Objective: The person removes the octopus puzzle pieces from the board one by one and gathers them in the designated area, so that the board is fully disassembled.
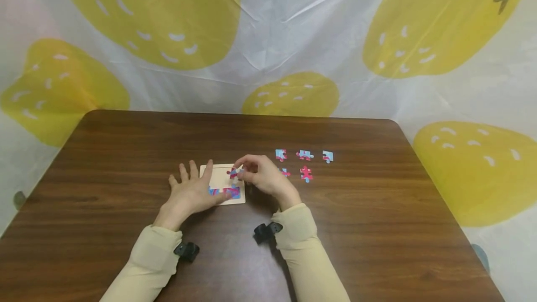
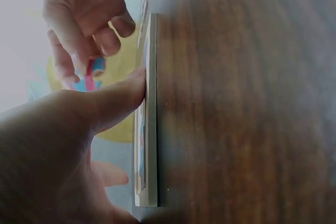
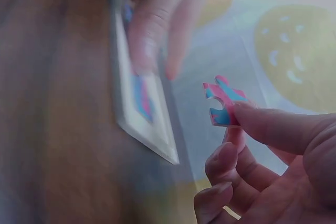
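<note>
A pink and blue jigsaw piece (image 3: 224,100) is pinched between the thumb and fingers of my right hand (image 1: 262,176), held above the right part of a pale puzzle tray (image 1: 216,170). Fitted pieces (image 1: 236,192) line the tray's near edge. My left hand (image 1: 184,195) spreads its fingers over the tray's left side. In the left wrist view, the left thumb (image 2: 123,95) presses down on the tray's near side, over the fitted pieces. The tray lies flat on the table.
Right of the tray, several loose jigsaw pieces (image 1: 305,155) lie in two rows on the brown wooden table (image 1: 377,209); the right hand partly covers one loose piece (image 1: 285,172). A fabric backdrop (image 1: 285,36) with yellow shapes hangs behind the table.
</note>
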A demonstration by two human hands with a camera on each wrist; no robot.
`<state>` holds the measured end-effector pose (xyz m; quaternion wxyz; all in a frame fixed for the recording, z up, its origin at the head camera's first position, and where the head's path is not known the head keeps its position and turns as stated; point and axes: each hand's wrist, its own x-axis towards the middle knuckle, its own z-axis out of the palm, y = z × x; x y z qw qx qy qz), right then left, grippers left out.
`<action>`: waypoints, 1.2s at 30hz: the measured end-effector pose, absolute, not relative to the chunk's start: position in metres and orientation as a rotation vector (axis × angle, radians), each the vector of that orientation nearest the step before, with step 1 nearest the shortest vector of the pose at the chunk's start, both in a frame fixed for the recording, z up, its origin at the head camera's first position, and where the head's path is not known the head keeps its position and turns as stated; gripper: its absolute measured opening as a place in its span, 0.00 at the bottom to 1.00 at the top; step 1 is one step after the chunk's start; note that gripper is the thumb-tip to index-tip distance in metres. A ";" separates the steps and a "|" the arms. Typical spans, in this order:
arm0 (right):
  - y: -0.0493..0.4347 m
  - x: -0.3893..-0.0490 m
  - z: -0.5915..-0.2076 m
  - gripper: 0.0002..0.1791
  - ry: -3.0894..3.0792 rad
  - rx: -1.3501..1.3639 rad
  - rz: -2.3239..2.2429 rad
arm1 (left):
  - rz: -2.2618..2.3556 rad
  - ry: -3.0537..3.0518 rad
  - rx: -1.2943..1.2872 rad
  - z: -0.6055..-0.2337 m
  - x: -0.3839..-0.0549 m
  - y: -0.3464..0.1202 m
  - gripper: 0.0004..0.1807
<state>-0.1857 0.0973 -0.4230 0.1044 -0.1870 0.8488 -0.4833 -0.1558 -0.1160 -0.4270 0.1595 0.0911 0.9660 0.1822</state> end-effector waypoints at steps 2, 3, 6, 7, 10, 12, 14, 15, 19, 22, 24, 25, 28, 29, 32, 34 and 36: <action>0.102 -0.185 -0.419 0.11 2.513 -0.532 -1.431 | 0.525 2.756 0.257 -0.427 -0.155 -0.117 0.60; 0.105 -0.185 -0.416 0.11 2.512 -0.520 -1.445 | 0.525 2.754 0.258 -0.427 -0.155 -0.118 0.60; 0.117 -0.185 -0.409 0.11 2.520 -0.452 -1.482 | 0.543 2.747 0.277 -0.427 -0.154 -0.120 0.59; 0.121 -0.185 -0.407 0.11 2.520 -0.425 -1.504 | 0.549 2.745 0.286 -0.426 -0.154 -0.121 0.59; 0.137 -0.183 -0.399 0.11 2.500 -0.322 -1.600 | 0.582 2.726 0.328 -0.424 -0.155 -0.124 0.59; 0.149 -0.181 -0.395 0.11 2.477 -0.256 -1.681 | 0.611 2.710 0.377 -0.423 -0.157 -0.128 0.58; 0.163 -0.179 -0.391 0.11 2.447 -0.181 -1.770 | 0.645 2.682 0.437 -0.423 -0.160 -0.134 0.57; 0.170 -0.178 -0.389 0.11 2.443 -0.146 -1.805 | 0.665 2.666 0.468 -0.423 -0.161 -0.137 0.57; 0.199 -0.174 -0.387 0.10 2.468 -0.024 -1.889 | 0.709 2.623 0.564 -0.424 -0.166 -0.149 0.58; 0.221 -0.171 -0.389 0.11 2.537 0.040 -1.847 | 0.730 2.599 0.600 -0.427 -0.168 -0.157 0.59; 0.236 -0.169 -0.393 0.11 2.581 0.089 -1.792 | 0.745 2.585 0.622 -0.428 -0.168 -0.161 0.59; 0.243 -0.168 -0.395 0.12 2.596 0.119 -1.763 | 0.753 2.579 0.630 -0.429 -0.169 -0.162 0.59; 0.261 -0.164 -0.401 0.13 2.628 0.207 -1.689 | 0.771 2.568 0.648 -0.430 -0.170 -0.165 0.59; 0.266 -0.163 -0.404 0.14 2.633 0.240 -1.666 | 0.774 2.564 0.652 -0.430 -0.170 -0.166 0.59; 0.280 -0.161 -0.410 0.14 2.659 0.316 -1.582 | 0.787 2.550 0.664 -0.431 -0.170 -0.169 0.59; 0.286 -0.159 -0.414 0.15 2.670 0.358 -1.532 | 0.795 2.540 0.668 -0.432 -0.171 -0.171 0.59; 0.291 -0.158 -0.417 0.15 2.676 0.389 -1.493 | 0.801 2.532 0.674 -0.433 -0.172 -0.172 0.58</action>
